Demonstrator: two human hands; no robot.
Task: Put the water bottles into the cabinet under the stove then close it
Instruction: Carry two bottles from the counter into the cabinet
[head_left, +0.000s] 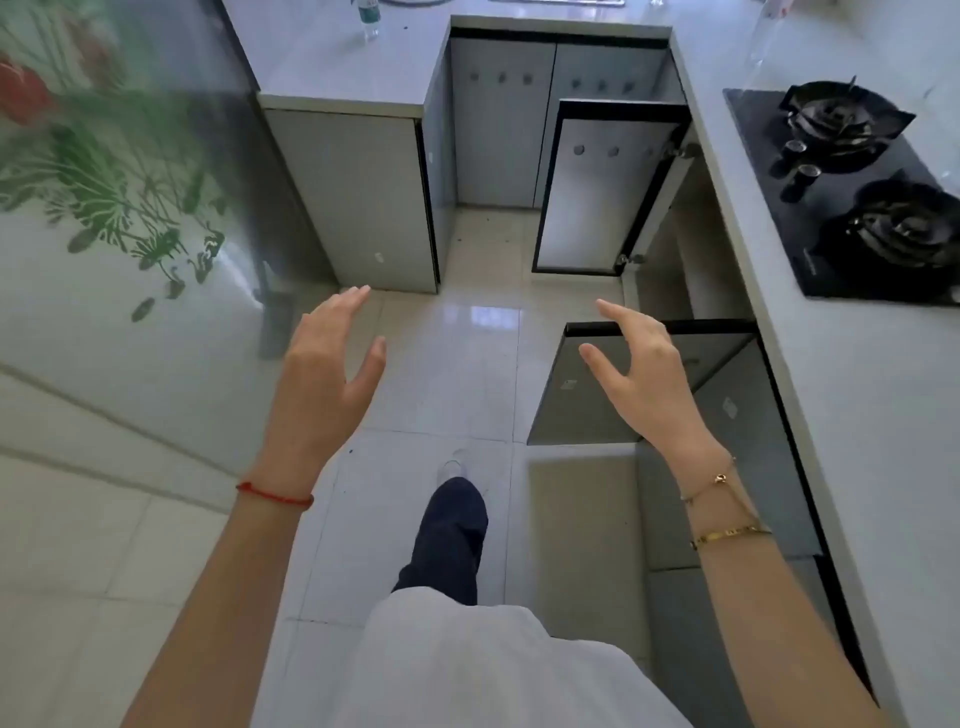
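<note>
A clear water bottle (369, 20) with a green label stands far off on the grey counter (332, 62) at the top left. A second clear bottle (768, 39) stands on the right counter beyond the black two-burner stove (857, 197). Under the stove both cabinet doors stand open: the far door (597, 197) and the near door (623, 395) swing out over the floor. My left hand (327, 374) and my right hand (644, 379) float empty with spread fingers above the floor. The right hand hovers over the near door's top edge.
A glossy fridge (104, 234) with a green plant print fills the left side. Closed grey cabinets (363, 197) stand ahead at the corner. Pale floor tiles (467, 364) run between fridge and counters. My dark trouser leg (452, 535) steps forward.
</note>
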